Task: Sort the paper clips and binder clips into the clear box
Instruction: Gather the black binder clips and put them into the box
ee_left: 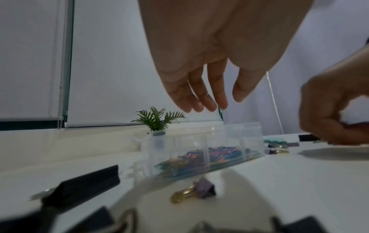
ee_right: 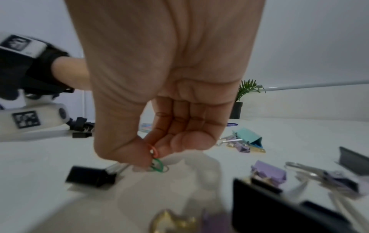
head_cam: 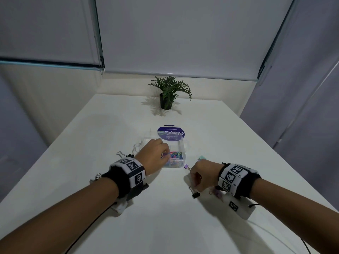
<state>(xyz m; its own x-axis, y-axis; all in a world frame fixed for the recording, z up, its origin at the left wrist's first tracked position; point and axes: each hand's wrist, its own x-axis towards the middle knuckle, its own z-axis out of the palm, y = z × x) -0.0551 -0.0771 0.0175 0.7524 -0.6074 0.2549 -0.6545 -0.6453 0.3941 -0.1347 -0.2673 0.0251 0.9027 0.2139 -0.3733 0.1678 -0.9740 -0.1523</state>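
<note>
A person's left hand [head_cam: 153,154] hangs over the clear box [head_cam: 180,153] on a smooth white table [head_cam: 165,217], fingers [ee_left: 201,97] straight and loosely spread, pointing down and gripping nothing; a blurred sliver shows at the tips, too faint to identify. The box is thin, see-through plastic, split by upright dividers into compartments, and a tangle of bright wire paper clips [head_cam: 175,155] in pink, blue and green fills its near cells. Its lid [head_cam: 171,134], carrying a round purple label, lies flipped open at the far side.

The right hand [head_cam: 200,176] is curled low over the table to the right of the box, thumb and fingertips pinching two looped wire clips, an orange clip [ee_right: 154,151] and a green clip [ee_right: 158,165], the green one at or just above the surface.

Folded-metal binder clips lie scattered around both wrists: a matte black clip [ee_right: 90,175] with silver wire handles just beside the right thumb, a lilac clip [ee_left: 203,189] with gold handles near the box's front wall, a mint clip [ee_right: 249,138] further back. Both wrists wear black bands with square-patterned white tags. A small leafy plant [head_cam: 168,92] in a black pot stands at the far edge.
</note>
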